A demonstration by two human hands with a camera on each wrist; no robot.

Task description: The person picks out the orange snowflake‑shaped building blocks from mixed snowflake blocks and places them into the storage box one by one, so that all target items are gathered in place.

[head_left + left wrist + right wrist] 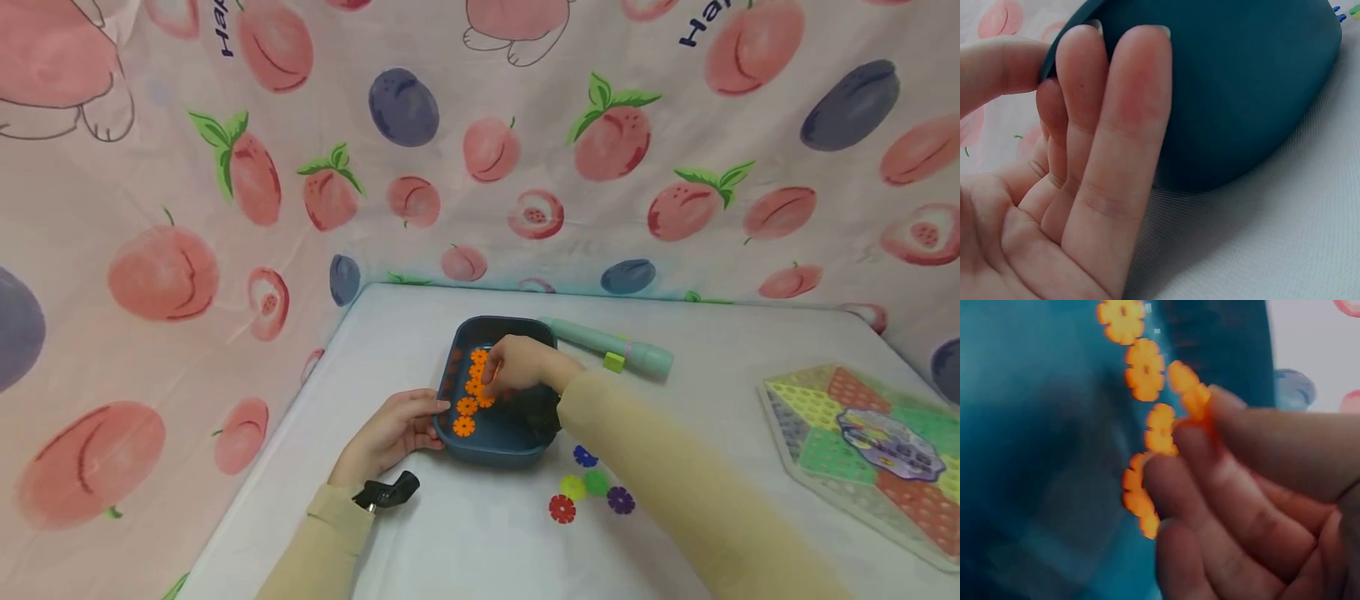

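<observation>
A deep dark-blue tray sits on the table with several orange notched discs inside, along its left part. At its left wall my left hand holds the rim; in the left wrist view the thumb lies at the rim and the fingers are against the outer wall. My right hand reaches down into the tray. Between its thumb and index finger it pinches an orange disc, just beside the other discs in the right wrist view. The fingertips hide part of that disc.
Right of the tray's front corner lie several loose discs, among them a red disc and a purple disc. A mint-green tube and a small yellow-green block lie behind. A hexagonal game board is far right.
</observation>
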